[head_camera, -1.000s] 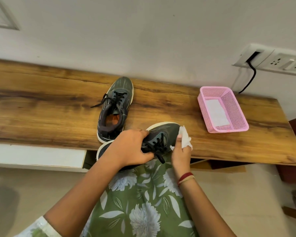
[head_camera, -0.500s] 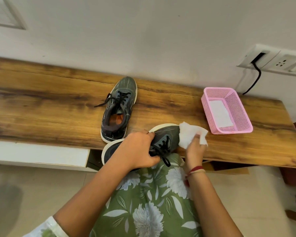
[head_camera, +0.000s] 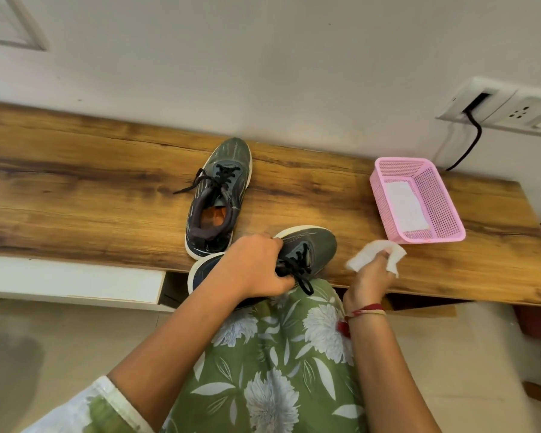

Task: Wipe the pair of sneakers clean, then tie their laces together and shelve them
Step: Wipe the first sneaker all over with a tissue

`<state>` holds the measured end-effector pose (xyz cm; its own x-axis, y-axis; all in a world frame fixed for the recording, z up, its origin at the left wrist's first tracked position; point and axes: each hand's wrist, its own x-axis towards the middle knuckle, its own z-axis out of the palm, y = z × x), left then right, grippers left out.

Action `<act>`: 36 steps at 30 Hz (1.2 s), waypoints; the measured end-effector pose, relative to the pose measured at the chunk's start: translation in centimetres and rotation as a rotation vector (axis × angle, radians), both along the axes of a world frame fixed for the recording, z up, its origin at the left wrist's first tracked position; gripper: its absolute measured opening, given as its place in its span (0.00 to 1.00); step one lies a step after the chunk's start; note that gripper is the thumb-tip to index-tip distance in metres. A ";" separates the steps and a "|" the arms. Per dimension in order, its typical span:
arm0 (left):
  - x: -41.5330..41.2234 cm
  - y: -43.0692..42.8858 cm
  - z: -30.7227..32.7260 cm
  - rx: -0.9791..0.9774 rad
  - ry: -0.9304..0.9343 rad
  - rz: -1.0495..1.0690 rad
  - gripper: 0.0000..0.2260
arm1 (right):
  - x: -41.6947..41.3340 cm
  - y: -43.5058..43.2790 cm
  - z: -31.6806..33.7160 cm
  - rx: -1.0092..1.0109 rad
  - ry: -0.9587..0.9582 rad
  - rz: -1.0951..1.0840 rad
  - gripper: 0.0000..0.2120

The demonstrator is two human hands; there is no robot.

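One dark grey sneaker (head_camera: 220, 195) with black laces stands on the wooden shelf top (head_camera: 75, 195), toe toward the wall. The second sneaker (head_camera: 313, 245) lies at the shelf's front edge over my lap, toe pointing right. My left hand (head_camera: 253, 265) grips it over the opening and laces. My right hand (head_camera: 370, 276) holds a crumpled white wipe (head_camera: 374, 250) to the right of the toe, a short gap away from the shoe.
A pink mesh basket (head_camera: 444, 214) with a white wipe lying flat inside sits on the shelf top at the right. A wall socket (head_camera: 500, 106) with a black cable is above it. An open compartment shows under the shelf's front edge.
My right hand has drawn the wipe away from the sneaker's toe, rightward toward the basket. My left hand keeps its grip on the shoe.
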<state>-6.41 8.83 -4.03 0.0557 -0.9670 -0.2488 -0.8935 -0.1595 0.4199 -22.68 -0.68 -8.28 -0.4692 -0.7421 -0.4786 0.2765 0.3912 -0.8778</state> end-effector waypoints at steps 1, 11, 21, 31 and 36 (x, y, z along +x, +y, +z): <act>0.0 0.0 0.0 -0.003 -0.003 -0.002 0.23 | 0.5 0.2 0.0 0.033 -0.011 0.056 0.18; -0.2 0.2 -0.2 -0.063 -0.012 -0.005 0.22 | -3.7 -0.2 -0.5 0.101 -0.749 0.263 0.17; -0.7 0.3 -0.2 -0.100 -0.051 -0.014 0.24 | -5.2 -0.3 0.3 0.193 -0.462 0.305 0.21; -0.8 0.3 -0.3 -0.126 -0.053 -0.017 0.24 | -1.3 -0.1 -0.1 0.072 0.306 0.349 0.16; -0.8 0.6 -0.6 -0.141 -0.044 -0.011 0.25 | 2.2 2.7 -1.3 -0.093 0.362 0.679 0.19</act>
<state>-7.18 9.44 -4.65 0.0526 -0.9928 -0.1076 -0.9130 -0.0915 0.3975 -20.48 2.02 -9.61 -0.0120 -0.9527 -0.3038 -0.3077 0.2925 -0.9054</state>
